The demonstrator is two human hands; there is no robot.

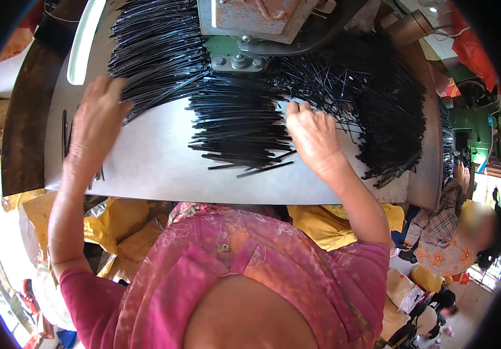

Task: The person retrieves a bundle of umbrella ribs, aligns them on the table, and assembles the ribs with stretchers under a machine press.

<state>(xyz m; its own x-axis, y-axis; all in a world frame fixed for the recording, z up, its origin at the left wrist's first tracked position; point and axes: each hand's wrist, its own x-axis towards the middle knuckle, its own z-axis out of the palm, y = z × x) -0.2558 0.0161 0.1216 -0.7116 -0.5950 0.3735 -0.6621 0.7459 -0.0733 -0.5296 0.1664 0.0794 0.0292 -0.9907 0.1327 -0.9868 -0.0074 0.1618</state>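
Thin black strips lie in rows on a pale metal table (157, 157). A tidy middle bundle (236, 122) sits in front of me, its strips running crosswise. My right hand (315, 138) is at that bundle's right end, fingers curled together; whatever they pinch is hidden. My left hand (96, 119) is raised beside the lower left edge of a larger left stack (157, 52). Its fingers are stretched forward with the thumb apart, slightly blurred, and nothing shows in them. To the right spreads a big tangled heap of black strips (390, 104).
A machine with a rusty metal block (256, 20) and a bolted plate (237, 63) stands at the table's far middle. A long white tray (84, 43) lies far left. A few loose strips (65, 134) rest near the left edge. Another person (451, 232) sits at the right.
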